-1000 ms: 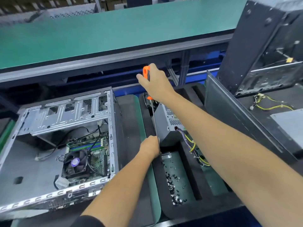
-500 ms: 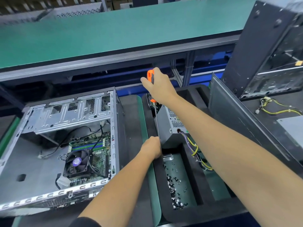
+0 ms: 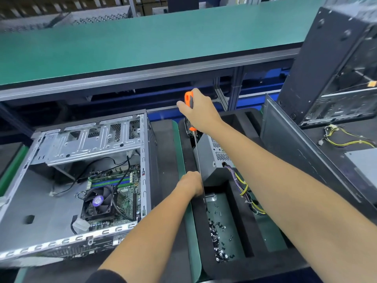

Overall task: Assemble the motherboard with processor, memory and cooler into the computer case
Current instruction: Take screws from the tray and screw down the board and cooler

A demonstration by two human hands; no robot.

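Head view: the right hand (image 3: 201, 112) grips the orange and grey handle of a long screwdriver (image 3: 188, 101), held upright, its thin steel shaft running down to a foam tray of small black screws (image 3: 219, 237) near the front edge of the desk. The left hand (image 3: 190, 183) is curled around the lower part of the shaft, just above the tray; its fingertips are hidden, so I cannot tell whether they pinch the shaft or a screw. The open silver steel computer case (image 3: 67, 242) lies on its side at the left part of the desk. Inside it, toward its right wall, sits the green motherboard (image 3: 126, 193) with blue and green memory sticks (image 3: 111, 179) and a black cooler fan with a purple hub (image 3: 98, 201). A grey metal power supply box (image 3: 214, 160) with a yellow and purple cable bundle (image 3: 244, 186) stands in the foam just behind the screws, touching the right forearm. A dark side panel (image 3: 306, 156) leans at the right, and a second black case (image 3: 334, 68) stands upright at the far right corner.
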